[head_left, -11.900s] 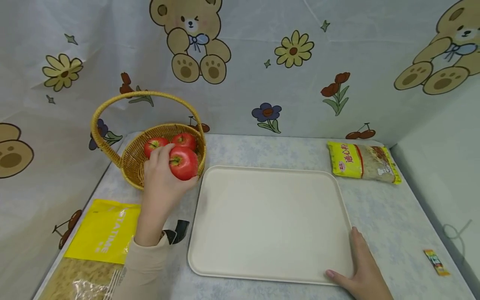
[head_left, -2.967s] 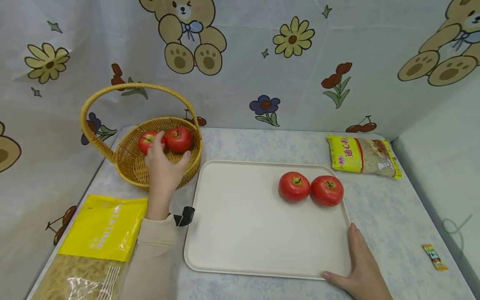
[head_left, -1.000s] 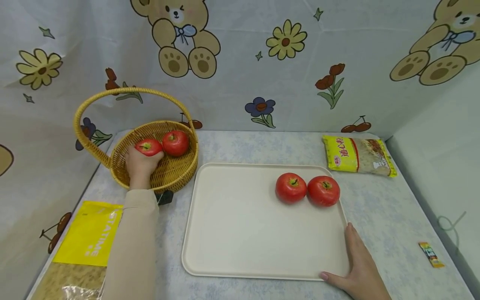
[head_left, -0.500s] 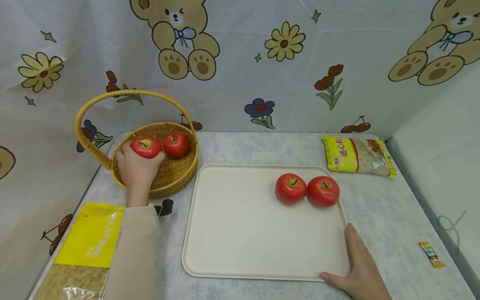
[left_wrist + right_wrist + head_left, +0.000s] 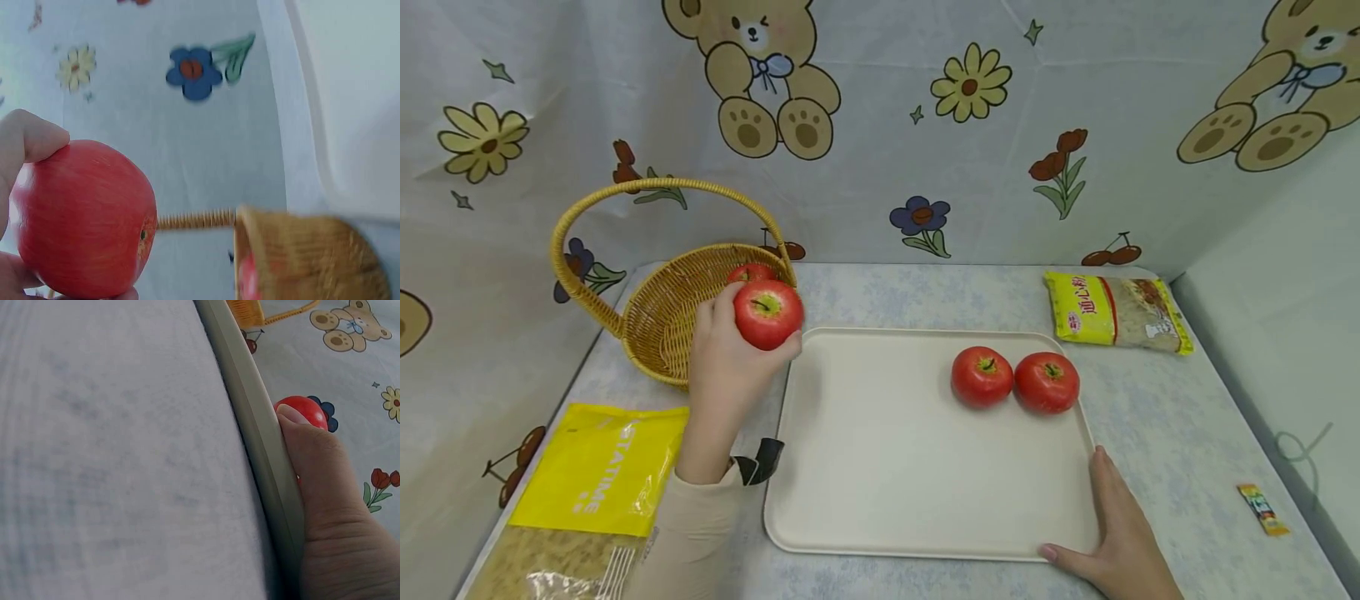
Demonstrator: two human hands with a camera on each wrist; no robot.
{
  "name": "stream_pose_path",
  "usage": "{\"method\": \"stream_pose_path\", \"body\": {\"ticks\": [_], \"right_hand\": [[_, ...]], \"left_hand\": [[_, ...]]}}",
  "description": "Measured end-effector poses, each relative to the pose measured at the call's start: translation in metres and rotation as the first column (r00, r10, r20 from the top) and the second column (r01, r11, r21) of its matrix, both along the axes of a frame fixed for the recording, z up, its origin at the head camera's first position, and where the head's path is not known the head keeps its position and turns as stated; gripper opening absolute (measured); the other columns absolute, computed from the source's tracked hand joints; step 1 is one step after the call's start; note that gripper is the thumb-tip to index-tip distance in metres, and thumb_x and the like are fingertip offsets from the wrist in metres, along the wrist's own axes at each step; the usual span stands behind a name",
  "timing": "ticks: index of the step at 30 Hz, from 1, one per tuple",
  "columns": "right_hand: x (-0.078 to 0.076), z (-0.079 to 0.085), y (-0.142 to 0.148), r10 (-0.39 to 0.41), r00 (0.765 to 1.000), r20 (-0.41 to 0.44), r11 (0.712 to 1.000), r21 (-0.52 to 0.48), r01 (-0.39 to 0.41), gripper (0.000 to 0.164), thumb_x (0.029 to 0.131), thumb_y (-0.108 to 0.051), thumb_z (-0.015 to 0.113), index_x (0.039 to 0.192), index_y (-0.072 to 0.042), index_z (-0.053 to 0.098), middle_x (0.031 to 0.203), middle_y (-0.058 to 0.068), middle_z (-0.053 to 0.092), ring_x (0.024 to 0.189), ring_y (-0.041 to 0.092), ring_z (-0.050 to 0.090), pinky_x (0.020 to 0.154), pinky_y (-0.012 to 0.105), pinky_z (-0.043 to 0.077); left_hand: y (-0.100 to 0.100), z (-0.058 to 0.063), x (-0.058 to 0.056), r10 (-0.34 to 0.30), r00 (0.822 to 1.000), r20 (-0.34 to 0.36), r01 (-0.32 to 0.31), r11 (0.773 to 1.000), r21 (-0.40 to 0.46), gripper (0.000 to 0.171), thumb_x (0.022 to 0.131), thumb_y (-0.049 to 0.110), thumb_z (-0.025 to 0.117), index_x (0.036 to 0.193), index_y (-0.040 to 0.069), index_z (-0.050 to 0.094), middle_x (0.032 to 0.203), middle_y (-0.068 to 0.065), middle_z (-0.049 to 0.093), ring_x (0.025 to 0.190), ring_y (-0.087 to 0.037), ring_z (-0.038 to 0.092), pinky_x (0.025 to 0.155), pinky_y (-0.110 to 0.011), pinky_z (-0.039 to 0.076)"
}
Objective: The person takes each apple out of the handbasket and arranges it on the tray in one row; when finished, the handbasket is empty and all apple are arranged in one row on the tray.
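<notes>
My left hand [image 5: 726,371] grips a red apple [image 5: 768,313] in the air, over the right side of a woven basket [image 5: 658,333] and close to the tray's left corner. The left wrist view shows the thumb and fingers around this apple [image 5: 87,219], its small dark end facing right. Another apple [image 5: 749,272] sits in the basket, partly hidden behind the held one. Two apples [image 5: 982,377] stand side by side at the back right of the white tray [image 5: 910,475]. With straight fingers, my right hand [image 5: 1120,537] rests against the tray's front right corner, thumb [image 5: 325,469] along its rim.
A yellow pasta bag [image 5: 598,467] lies at the front left, partly under the left sleeve. Behind the tray on the right is a second yellow food bag [image 5: 1116,312]. A small orange sachet [image 5: 1262,509] lies near the right edge. The basket's tall handle [image 5: 677,183] arches upward.
My left hand has lifted an apple out of the basket and moved it right, toward the tray. Earlier, two apples appeared on the empty tray. My right hand has stayed at the tray's corner.
</notes>
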State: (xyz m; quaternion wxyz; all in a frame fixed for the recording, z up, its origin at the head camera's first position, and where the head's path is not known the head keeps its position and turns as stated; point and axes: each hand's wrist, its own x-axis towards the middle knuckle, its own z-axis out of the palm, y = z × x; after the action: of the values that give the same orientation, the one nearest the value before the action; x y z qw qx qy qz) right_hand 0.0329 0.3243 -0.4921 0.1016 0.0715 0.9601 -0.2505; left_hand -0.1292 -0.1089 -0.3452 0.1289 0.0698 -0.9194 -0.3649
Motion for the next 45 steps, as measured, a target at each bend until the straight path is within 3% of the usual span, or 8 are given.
{"method": "stream_pose_path", "body": {"ticks": [4, 8, 12, 17, 24, 32, 37, 45], "right_hand": [[0.0, 0.001, -0.001, -0.004, 1.0, -0.004, 1.0, -0.003, 0.004, 0.15, 0.061, -0.071, 0.081, 0.156, -0.01, -0.018, 0.163, 0.03, -0.002, 0.145, 0.055, 0.014, 0.102, 0.078, 0.024], [0.0, 0.001, 0.0, 0.0, 1.0, -0.007, 1.0, -0.002, 0.0, 0.149, 0.062, -0.069, 0.081, 0.156, -0.009, -0.017, 0.163, 0.03, -0.001, 0.145, 0.055, 0.014, 0.102, 0.079, 0.025], [0.0, 0.001, -0.001, -0.001, 1.0, 0.001, 1.0, -0.006, 0.001, 0.149, 0.062, -0.07, 0.081, 0.156, -0.009, -0.017, 0.163, 0.03, -0.002, 0.145, 0.054, 0.014, 0.101, 0.079, 0.025], [0.001, 0.002, -0.001, -0.004, 1.0, -0.004, 1.0, -0.025, 0.004, 0.148, 0.063, -0.07, 0.08, 0.156, -0.011, -0.018, 0.164, 0.028, -0.005, 0.147, 0.054, 0.01, 0.103, 0.078, 0.024], [0.0, 0.001, 0.0, -0.008, 1.0, 0.014, 1.0, -0.012, 0.008, 0.148, 0.063, -0.071, 0.079, 0.156, -0.01, -0.018, 0.164, 0.027, -0.006, 0.147, 0.054, 0.01, 0.102, 0.079, 0.024], [0.001, 0.001, 0.0, -0.008, 1.0, 0.008, 1.0, -0.015, 0.008, 0.148, 0.063, -0.069, 0.081, 0.157, -0.011, -0.017, 0.165, 0.025, -0.005, 0.147, 0.052, 0.012, 0.102, 0.079, 0.025], [0.001, 0.002, 0.0, -0.011, 1.0, 0.017, 1.0, -0.011, 0.012, 0.148, 0.062, -0.07, 0.08, 0.156, -0.01, -0.018, 0.164, 0.026, -0.005, 0.147, 0.053, 0.011, 0.102, 0.079, 0.025], [0.0, 0.001, -0.001, -0.013, 1.0, 0.017, 1.0, -0.016, 0.013, 0.148, 0.062, -0.07, 0.081, 0.156, -0.011, -0.018, 0.164, 0.026, -0.005, 0.147, 0.053, 0.01, 0.102, 0.079, 0.024]], "left_hand": [[0.021, -0.007, 0.002, -0.164, 0.986, -0.003, 0.164, 0.986, 0.041, 0.085, 0.073, 0.04, 0.081, 0.144, 0.016, 0.042, 0.134, -0.012, 0.048, 0.114, -0.03, 0.055, 0.089, -0.054, 0.055], [0.04, -0.022, -0.003, -0.331, 0.942, 0.057, 0.327, 0.942, 0.069, 0.084, 0.073, 0.039, 0.083, 0.143, 0.017, 0.042, 0.134, -0.008, 0.048, 0.117, -0.028, 0.055, 0.091, -0.051, 0.055], [0.065, -0.041, -0.008, -0.41, 0.901, 0.144, 0.402, 0.912, 0.086, 0.082, 0.074, 0.038, 0.082, 0.143, 0.015, 0.043, 0.132, -0.009, 0.05, 0.116, -0.027, 0.056, 0.092, -0.049, 0.055], [0.093, -0.059, -0.014, -0.461, 0.865, 0.198, 0.442, 0.887, 0.137, 0.081, 0.075, 0.037, 0.082, 0.143, 0.015, 0.044, 0.127, -0.008, 0.052, 0.11, -0.024, 0.059, 0.09, -0.044, 0.056], [0.114, -0.07, -0.023, -0.5, 0.839, 0.214, 0.484, 0.866, 0.125, 0.081, 0.075, 0.036, 0.082, 0.143, 0.012, 0.045, 0.125, -0.009, 0.052, 0.108, -0.023, 0.06, 0.089, -0.042, 0.056], [0.124, -0.084, -0.028, -0.529, 0.81, 0.254, 0.516, 0.848, 0.121, 0.081, 0.075, 0.036, 0.081, 0.143, 0.013, 0.044, 0.132, -0.008, 0.05, 0.113, -0.024, 0.058, 0.089, -0.041, 0.056], [0.127, -0.092, -0.029, -0.554, 0.79, 0.261, 0.527, 0.832, 0.172, 0.084, 0.076, 0.032, 0.081, 0.147, 0.012, 0.041, 0.134, -0.009, 0.049, 0.114, -0.025, 0.058, 0.089, -0.041, 0.056], [0.129, -0.099, -0.028, -0.564, 0.784, 0.259, 0.513, 0.824, 0.24, 0.088, 0.076, 0.033, 0.081, 0.149, 0.012, 0.036, 0.136, -0.012, 0.047, 0.116, -0.026, 0.057, 0.091, -0.043, 0.055]]}}
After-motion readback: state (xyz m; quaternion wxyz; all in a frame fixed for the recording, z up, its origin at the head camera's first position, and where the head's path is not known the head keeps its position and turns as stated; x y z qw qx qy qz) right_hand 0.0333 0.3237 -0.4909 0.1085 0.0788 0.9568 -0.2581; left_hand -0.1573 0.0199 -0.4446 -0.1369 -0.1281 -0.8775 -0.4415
